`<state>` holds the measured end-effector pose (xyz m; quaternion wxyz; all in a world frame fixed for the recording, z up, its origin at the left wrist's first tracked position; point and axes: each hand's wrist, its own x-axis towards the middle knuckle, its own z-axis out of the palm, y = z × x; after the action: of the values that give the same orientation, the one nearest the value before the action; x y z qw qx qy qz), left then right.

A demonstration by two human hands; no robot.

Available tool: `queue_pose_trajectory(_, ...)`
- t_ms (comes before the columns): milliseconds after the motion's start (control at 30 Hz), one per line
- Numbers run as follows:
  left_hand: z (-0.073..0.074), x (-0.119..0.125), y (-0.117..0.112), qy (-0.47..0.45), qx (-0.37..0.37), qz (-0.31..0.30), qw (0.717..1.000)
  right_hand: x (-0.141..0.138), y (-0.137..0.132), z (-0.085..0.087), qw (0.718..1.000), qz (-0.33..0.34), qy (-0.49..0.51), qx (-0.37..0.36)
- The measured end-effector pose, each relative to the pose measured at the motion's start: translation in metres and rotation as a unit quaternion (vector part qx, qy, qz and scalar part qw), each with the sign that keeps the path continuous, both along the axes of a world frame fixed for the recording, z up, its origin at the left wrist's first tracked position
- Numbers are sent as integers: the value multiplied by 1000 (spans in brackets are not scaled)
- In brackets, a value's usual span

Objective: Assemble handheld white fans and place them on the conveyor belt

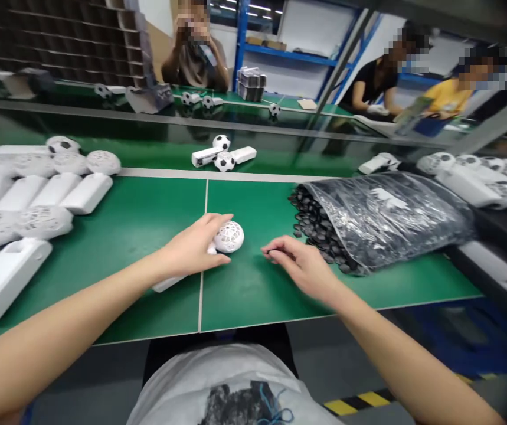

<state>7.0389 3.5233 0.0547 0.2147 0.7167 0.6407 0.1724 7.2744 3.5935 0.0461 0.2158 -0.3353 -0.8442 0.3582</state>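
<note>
My left hand (198, 245) is wrapped over a white handheld fan with a round openwork head (229, 236). Its head points right, and the end of its handle (169, 284) shows below my wrist. To the right, my right hand (300, 262) pinches a small black piece between thumb and fingertips, a short way from the fan head and not touching it. Similar small black pieces (317, 221) spill from the mouth of a clear plastic bag (395, 218) lying beyond my right hand. The piece I hold is mostly covered by my fingers.
Rows of white fans (12, 277) lie at the left of the green table (253, 301). Finished-looking fans with black-and-white football heads (224, 161) lie at the back, with more (496, 177) at far right. Co-workers (198, 50) sit across the line.
</note>
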Motion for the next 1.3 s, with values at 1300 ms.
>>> queue_pose_trajectory(1300, -4, 13, 15, 107, 96, -83, 986, 35, 70, -23, 843, -8, -347, 410)
